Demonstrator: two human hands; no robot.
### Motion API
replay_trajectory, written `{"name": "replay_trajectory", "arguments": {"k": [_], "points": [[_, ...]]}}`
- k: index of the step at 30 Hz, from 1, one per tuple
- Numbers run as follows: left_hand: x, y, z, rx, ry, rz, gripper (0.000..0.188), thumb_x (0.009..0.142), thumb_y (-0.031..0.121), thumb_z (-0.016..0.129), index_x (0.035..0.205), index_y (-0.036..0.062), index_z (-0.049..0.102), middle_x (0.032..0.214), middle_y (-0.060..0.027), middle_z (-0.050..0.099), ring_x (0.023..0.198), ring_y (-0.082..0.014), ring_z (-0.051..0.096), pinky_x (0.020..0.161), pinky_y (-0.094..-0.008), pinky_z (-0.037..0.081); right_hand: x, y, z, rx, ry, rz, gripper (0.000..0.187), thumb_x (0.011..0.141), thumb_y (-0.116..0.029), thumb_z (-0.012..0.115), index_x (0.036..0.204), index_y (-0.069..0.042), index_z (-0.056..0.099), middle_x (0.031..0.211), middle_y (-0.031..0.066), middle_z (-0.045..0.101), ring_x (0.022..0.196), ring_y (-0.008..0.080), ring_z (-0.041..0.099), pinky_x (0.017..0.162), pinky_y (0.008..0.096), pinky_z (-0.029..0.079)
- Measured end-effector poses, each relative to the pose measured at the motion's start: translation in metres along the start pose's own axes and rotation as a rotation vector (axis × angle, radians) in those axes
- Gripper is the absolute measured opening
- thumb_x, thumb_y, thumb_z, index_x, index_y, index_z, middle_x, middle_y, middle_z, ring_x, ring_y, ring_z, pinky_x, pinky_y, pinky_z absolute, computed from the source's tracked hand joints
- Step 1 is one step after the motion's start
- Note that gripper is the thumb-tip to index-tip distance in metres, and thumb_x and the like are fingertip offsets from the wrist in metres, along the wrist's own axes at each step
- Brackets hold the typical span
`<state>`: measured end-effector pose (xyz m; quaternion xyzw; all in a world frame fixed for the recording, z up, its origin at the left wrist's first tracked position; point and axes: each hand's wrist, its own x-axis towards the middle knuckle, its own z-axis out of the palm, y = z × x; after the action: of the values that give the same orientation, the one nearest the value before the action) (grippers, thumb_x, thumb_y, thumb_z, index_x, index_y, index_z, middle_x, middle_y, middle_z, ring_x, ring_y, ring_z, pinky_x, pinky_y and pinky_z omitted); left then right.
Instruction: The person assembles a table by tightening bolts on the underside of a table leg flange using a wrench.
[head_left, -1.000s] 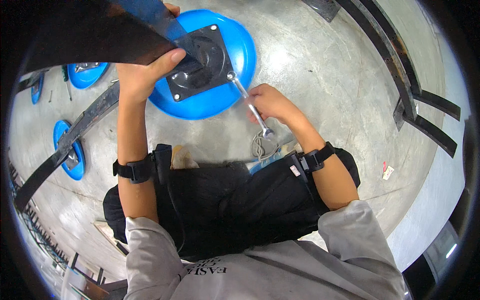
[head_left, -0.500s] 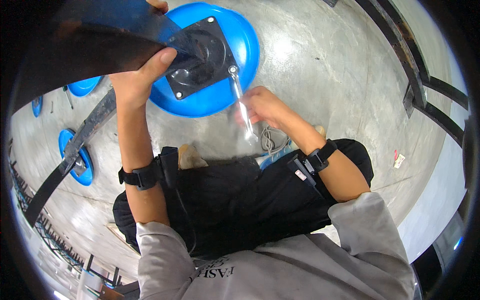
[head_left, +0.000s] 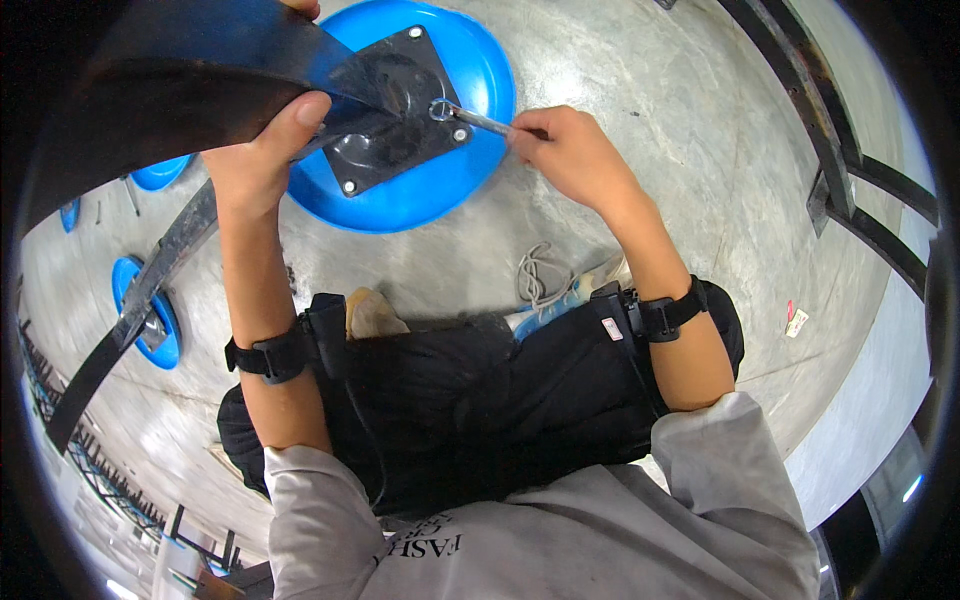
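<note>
My left hand (head_left: 262, 150) is wrapped round a wide black metal beam (head_left: 190, 90), its thumb along the near edge. The beam meets a black square plate (head_left: 385, 160) lying on a round blue disc (head_left: 420, 205). Three bolt heads show at the plate's corners: a far bolt (head_left: 415, 33), a right bolt (head_left: 460, 135) and a near bolt (head_left: 349, 188); the beam hides the fourth corner. My right hand (head_left: 570, 150) is closed on the end of a silver wrench (head_left: 482, 122). The wrench's ring end appears over the plate beside the right bolt, not around it.
Another blue disc (head_left: 128, 285) with a dark beam (head_left: 165, 262) lies to the left, and a further blue disc (head_left: 160, 175) sits behind. Curved black metal bars (head_left: 815, 110) stand at the right. A small paper tag (head_left: 796, 322) lies on the grey floor (head_left: 690, 130).
The wrench's ring end has come off the right bolt and shifted over the plate. My right hand moved up and right and now grips the wrench, which was blurred beside its fingers.
</note>
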<state>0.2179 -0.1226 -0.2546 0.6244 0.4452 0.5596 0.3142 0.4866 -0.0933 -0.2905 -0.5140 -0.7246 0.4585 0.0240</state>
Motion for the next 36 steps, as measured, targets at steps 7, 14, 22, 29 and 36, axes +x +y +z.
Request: {"name": "replay_trajectory", "arguments": {"k": [7,14,22,29,36], "points": [[0.001,-0.003,0.0,0.01,0.009,-0.012,0.08,0.065,0.037,0.076,0.126,0.004,0.035,0.118,-0.0194,0.049,0.106,-0.0246,0.05,0.09,-0.034,0.042,-0.004,-0.005,0.019,0.171,-0.452,0.299,0.024,0.083,-0.015,0.045,0.084,0.005,0.057,0.067,0.0108,0.059,0.06,0.019,0.06,0.052,0.0297,0.049],[0.0,-0.003,-0.003,-0.002,-0.012,-0.007,0.08,0.065,0.036,0.076,0.126,0.0036,0.035,0.119,-0.02,0.048,0.108,-0.0259,0.05,0.091,-0.0355,0.042,-0.003,-0.002,0.042,0.414,-0.55,0.333,0.024,0.084,-0.016,0.045,0.086,0.006,0.054,0.073,0.0131,0.057,0.06,0.0212,0.059,0.051,0.0307,0.051],[-0.008,-0.007,-0.005,-0.044,0.097,-0.012,0.032,0.065,0.018,0.077,0.088,0.0027,0.062,0.084,-0.0047,0.061,0.075,-0.0148,0.056,0.072,-0.026,0.045,0.001,0.003,0.045,0.471,-0.542,0.432,0.027,0.085,-0.02,0.048,0.087,0.006,0.055,0.073,0.0132,0.056,0.059,0.0213,0.058,0.05,0.0303,0.051],[-0.008,-0.003,-0.006,0.049,0.04,-0.063,0.063,0.067,0.031,0.075,0.114,0.0027,0.042,0.108,-0.0149,0.052,0.1,-0.0233,0.05,0.086,-0.0331,0.041,0.017,0.03,0.005,-0.104,-0.288,0.291,0.026,0.081,-0.022,0.053,0.077,0.002,0.062,0.065,0.0098,0.059,0.063,0.0167,0.059,0.056,0.0301,0.046],[-0.006,-0.005,-0.004,0.013,0.061,-0.034,0.059,0.066,0.03,0.076,0.108,0.0025,0.045,0.102,-0.0122,0.053,0.093,-0.0206,0.051,0.081,-0.0308,0.042,0.009,0.011,-0.017,-0.082,-0.124,0.056,0.022,0.082,-0.019,0.054,0.078,0.0,0.064,0.063,0.0077,0.06,0.062,0.0135,0.058,0.057,0.0279,0.044]]}}
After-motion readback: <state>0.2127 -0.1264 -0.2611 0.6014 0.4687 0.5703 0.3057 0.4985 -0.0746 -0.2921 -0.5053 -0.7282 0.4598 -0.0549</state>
